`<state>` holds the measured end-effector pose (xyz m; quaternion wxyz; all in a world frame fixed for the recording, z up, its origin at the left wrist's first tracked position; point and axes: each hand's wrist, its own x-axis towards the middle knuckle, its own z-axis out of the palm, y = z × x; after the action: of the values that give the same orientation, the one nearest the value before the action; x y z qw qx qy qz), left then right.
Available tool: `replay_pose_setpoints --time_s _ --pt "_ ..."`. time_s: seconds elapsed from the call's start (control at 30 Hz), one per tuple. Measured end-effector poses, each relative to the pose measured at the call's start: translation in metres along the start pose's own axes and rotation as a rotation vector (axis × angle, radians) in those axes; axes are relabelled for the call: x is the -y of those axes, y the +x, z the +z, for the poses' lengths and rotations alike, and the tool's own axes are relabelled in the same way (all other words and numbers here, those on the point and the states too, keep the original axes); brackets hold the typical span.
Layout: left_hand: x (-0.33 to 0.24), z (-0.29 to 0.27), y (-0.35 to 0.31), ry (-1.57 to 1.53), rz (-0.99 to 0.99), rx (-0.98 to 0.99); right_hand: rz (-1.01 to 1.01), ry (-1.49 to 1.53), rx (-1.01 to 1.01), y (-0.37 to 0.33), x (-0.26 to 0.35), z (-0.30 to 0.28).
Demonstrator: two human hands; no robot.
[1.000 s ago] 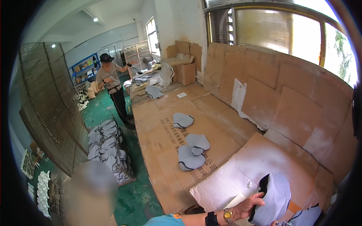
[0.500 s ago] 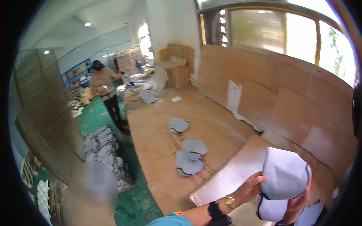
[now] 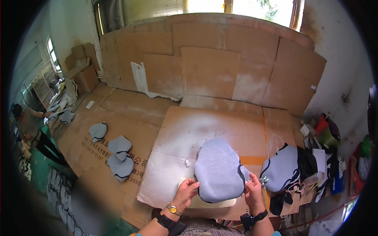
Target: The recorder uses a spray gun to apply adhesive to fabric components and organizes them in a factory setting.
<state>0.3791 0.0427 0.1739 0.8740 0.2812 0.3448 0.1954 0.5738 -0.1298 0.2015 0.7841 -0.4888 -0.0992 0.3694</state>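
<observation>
A grey fabric piece was held up by its edges between two hands.
The left hand pinched its lower left edge, the right hand its right edge beside a black trim; the piece spanned the gap between them, above a white-dusted cardboard sheet. That sheet lay on a cardboard-covered table, where three smaller grey pieces rested to the left and a black-trimmed grey bundle to the right. Cardboard panels lined the wall under a window; a co-worker stood far left. Half a second earlier the view had faced further left, with the hands at its lower right.
</observation>
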Motion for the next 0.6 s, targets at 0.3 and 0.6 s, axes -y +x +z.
replay_pose_setpoints --time_s 0.3,0.6 --pt "0.029 0.006 0.013 0.106 0.236 -0.385 0.142 -0.006 0.03 0.009 -0.028 -0.043" --pt "0.013 0.0 0.055 0.122 0.331 -0.469 -0.385 -0.833 0.056 0.062 -0.013 -0.056"
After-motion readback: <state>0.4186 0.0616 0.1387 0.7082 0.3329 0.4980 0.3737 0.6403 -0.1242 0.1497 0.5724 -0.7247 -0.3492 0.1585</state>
